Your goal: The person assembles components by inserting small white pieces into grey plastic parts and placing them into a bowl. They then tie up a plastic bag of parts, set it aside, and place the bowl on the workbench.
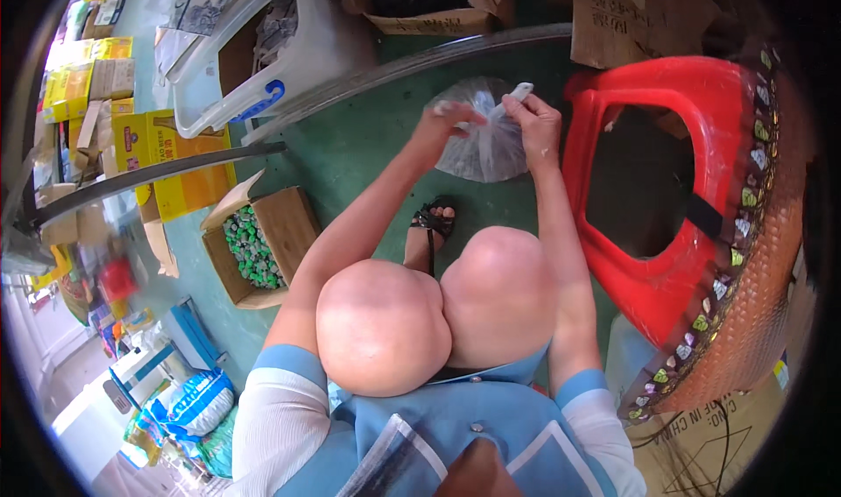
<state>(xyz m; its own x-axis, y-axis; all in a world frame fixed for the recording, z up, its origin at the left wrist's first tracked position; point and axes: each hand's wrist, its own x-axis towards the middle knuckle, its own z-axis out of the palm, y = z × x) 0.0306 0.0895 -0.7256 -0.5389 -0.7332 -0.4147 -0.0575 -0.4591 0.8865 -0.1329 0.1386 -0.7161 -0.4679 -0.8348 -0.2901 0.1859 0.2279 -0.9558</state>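
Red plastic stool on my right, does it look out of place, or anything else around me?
Yes. The red stool lies tipped on its side on the green floor, its hollow underside facing you. Torn cardboard pieces lie scattered behind it. The clear bag in your left hand and right hand looks intact.

Clear plastic bag [491, 142], top bunched

To your right a red plastic stool [666, 322] is lying tipped on the green floor [350, 146], with a row of small packets [749, 199] running along its edge. To your left an open cardboard box [285, 225] is holding green-wrapped pieces [250, 247], and beyond it a white plastic stool [263, 85] and yellow cartons [166, 159] are standing.
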